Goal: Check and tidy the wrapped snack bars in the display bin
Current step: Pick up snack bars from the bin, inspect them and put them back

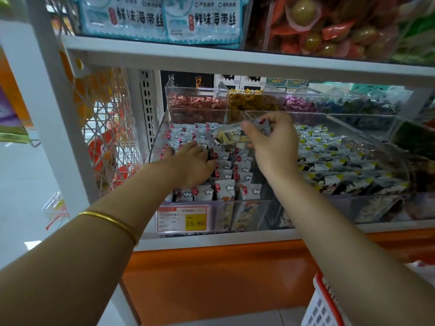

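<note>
We face a white shelf unit (235,60) with blue seaweed packs (160,20) on the tier above. On the middle tier sits a clear display bin (157,137), tilted toward us and divided into compartments. Its left compartment is filled with wrapped snack bars (226,171), white wrappers with red dots and small clouds, standing in close rows from back to front. The compartment to the right holds a looser heap of yellow-cornered packets (341,161). A red and white basket (322,304) shows at the lower right corner.

Both of our arms reach into the left compartment. Our left hand (190,165) lies palm down on the rows near the bin's left wall, fingers straight and slightly spread, pressing on the wrapper tops. Our right hand (273,142) is raised above the bars, near the divider, and its thumb and curled fingers pinch the end of one snack bar (229,135), which lies roughly level and points left. That held bar seems to have a yellow and black print, though it is blurred.

A price label (182,218) reading 15.80 is fixed on the bin's front. A gold bangle (110,220) circles our left forearm.
</note>
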Motion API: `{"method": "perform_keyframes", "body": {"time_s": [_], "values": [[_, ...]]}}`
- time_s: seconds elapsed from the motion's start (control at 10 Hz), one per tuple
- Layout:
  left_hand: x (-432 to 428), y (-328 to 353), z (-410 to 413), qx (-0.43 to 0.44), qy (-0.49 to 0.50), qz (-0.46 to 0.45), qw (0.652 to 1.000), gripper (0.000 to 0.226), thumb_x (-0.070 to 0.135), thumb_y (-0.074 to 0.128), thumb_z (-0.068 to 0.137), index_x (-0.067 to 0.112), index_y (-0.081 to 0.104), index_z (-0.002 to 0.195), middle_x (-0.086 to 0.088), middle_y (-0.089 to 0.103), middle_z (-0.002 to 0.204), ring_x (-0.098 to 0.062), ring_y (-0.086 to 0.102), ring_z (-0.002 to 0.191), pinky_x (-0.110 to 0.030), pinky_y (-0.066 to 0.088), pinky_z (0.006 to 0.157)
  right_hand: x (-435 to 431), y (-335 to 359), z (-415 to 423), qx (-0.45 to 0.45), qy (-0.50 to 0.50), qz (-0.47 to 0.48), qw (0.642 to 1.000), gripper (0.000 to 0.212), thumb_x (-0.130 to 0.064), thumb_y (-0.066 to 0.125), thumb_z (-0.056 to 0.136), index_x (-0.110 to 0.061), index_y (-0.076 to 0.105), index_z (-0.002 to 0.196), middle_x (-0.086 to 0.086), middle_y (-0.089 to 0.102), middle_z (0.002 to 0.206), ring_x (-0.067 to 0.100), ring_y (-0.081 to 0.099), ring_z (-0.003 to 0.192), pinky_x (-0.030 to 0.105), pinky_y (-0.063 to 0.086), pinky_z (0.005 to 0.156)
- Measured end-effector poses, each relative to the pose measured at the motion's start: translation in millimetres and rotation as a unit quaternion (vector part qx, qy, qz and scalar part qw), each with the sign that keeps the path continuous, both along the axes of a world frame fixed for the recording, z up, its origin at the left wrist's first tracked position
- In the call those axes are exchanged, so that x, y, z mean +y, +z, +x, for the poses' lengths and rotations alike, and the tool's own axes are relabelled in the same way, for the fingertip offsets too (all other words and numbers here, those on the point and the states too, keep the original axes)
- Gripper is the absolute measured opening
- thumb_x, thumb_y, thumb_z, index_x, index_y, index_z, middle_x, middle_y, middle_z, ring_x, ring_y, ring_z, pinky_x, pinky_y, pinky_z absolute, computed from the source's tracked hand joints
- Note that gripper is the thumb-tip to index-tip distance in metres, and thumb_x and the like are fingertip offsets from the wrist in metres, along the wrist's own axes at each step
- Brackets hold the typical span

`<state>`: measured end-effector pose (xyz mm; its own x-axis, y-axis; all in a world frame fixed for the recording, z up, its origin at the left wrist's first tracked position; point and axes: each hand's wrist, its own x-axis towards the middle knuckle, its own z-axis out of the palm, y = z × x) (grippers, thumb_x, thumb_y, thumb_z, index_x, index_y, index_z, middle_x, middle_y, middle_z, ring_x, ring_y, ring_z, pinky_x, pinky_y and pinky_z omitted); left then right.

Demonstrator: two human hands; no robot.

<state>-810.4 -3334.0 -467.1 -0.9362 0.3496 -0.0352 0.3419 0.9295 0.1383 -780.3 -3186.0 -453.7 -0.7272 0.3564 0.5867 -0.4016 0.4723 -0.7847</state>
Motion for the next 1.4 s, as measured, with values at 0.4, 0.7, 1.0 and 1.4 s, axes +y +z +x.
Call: {"method": "perform_keyframes", "body": {"time_s": [0.4, 0.7, 1.0, 1.4], "values": [[-13.2, -9.1, 30.7, 0.075, -0.027, 0.058, 0.995, 0.043, 0.034, 0.029, 0.098, 0.012, 0.049, 0.129, -0.005, 0.041, 0.141, -0.024, 0.029, 0.133, -0.048, 0.017, 0.111, -14.7, 10.7, -42.1, -0.048, 0.044, 0.243, 0.968, 0.025, -0.027, 0.071, 0.082, -0.010, 0.056, 0.094, 0.003, 0.057, 0.093, 0.013, 0.051, 0.081, 0.020, 0.041, 0.067], [-31.6, -11.7, 45.3, 0.216, -0.021, -0.104, 0.971, 0.074, 0.046, -0.004, 0.086, 0.012, 0.025, 0.146, -0.005, 0.024, 0.154, -0.021, 0.005, 0.145, -0.042, -0.004, 0.115, -34.2, -5.1, -67.7, -0.182, 0.124, 0.513, 0.830, 0.022, -0.026, 0.053, 0.094, -0.012, 0.070, 0.095, 0.002, 0.067, 0.099, 0.024, 0.055, 0.106, 0.043, 0.045, 0.091], [-30.7, -13.2, 49.3, 0.246, -0.025, -0.096, 0.964, 0.079, 0.046, -0.008, 0.085, 0.013, 0.037, 0.141, -0.006, 0.041, 0.145, -0.022, 0.024, 0.139, -0.040, -0.002, 0.115, -26.6, 5.9, -87.4, -0.137, 0.084, 0.372, 0.914, 0.020, -0.006, 0.051, 0.092, -0.015, 0.067, 0.101, 0.000, 0.066, 0.104, 0.017, 0.060, 0.102, 0.033, 0.045, 0.088], [-30.9, -14.0, 49.5, 0.255, -0.025, -0.068, 0.964, 0.071, 0.045, -0.001, 0.091, 0.013, 0.045, 0.136, -0.005, 0.047, 0.140, -0.021, 0.030, 0.136, -0.037, 0.001, 0.115, -50.5, 4.5, -99.4, -0.190, 0.065, 0.488, 0.849, 0.006, -0.019, 0.068, 0.084, -0.019, 0.064, 0.079, 0.001, 0.063, 0.100, 0.021, 0.049, 0.107, 0.039, 0.044, 0.091]]}}
